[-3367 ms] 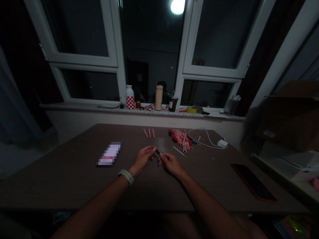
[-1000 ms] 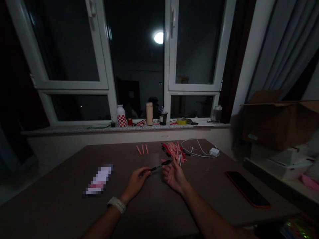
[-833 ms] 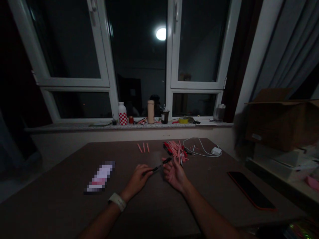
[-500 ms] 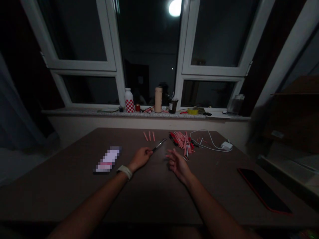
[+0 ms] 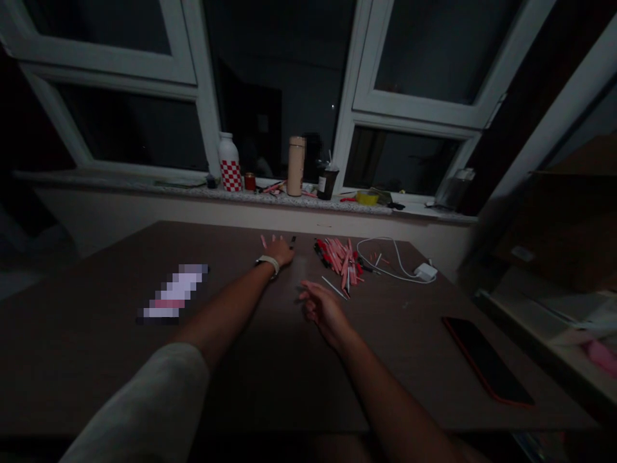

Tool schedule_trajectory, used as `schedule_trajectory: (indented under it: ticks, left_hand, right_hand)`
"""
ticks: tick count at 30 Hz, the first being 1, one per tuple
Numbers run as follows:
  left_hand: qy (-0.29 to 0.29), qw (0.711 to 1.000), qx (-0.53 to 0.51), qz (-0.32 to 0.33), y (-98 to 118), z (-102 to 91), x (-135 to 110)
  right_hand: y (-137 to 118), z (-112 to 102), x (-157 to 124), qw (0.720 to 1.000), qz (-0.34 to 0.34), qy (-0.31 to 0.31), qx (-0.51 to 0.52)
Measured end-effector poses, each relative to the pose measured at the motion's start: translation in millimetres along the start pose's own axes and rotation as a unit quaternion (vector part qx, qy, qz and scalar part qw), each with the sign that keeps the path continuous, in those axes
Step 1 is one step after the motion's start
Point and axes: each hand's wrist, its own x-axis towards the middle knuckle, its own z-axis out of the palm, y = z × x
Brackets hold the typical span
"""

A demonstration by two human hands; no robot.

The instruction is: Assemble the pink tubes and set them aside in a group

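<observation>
My left hand [image 5: 280, 251], with a pale watch band [image 5: 270, 262] at its wrist, reaches to the far side of the table. Its fingers are closed on a dark pen [image 5: 294, 238], mostly hidden by the hand. Just left of that lie several short pink pens [image 5: 263, 242], partly covered by my fingers. My right hand [image 5: 325, 312] hovers over the middle of the table, palm turned inward and fingers loosely apart, holding nothing. Close to it lies a thin white stick [image 5: 335, 287]. Beyond is a heap of pink, red and black pen parts [image 5: 340, 257].
A phone with a blurred screen [image 5: 176, 290] lies left, a dark red-edged tablet-like slab [image 5: 486, 360] right. A white charger [image 5: 425, 271] with looped cable sits behind the heap. Bottles, including a checkered one [image 5: 230, 164], a beige flask [image 5: 295, 166] and a dark cup [image 5: 327, 182], line the windowsill.
My left hand has carried the pen forward to the right side of the pink pens. My right hand stays open near the heap. The view has tilted down and shifted.
</observation>
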Motion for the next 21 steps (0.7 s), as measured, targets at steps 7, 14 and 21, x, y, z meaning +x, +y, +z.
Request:
schedule_trajectory:
  ticks: [7, 14, 21]
  left_hand:
    - [0.023, 0.999, 0.020, -0.038, 7.0, -2.9, 11.0]
    - [0.040, 0.998, 0.045, -0.008, 14.7, -6.3, 17.3]
    - [-0.029, 0.997, -0.046, 0.058, 66.3, 14.3, 27.3]
  right_hand:
    - [1.3, 1.3, 4.5, 0.999, 0.004, -0.005, -0.036]
    - [4.2, 4.3, 6.7, 0.998, 0.017, 0.001, -0.056]
    - [4.0, 2.8, 7.0, 0.999, 0.008, 0.008, -0.052]
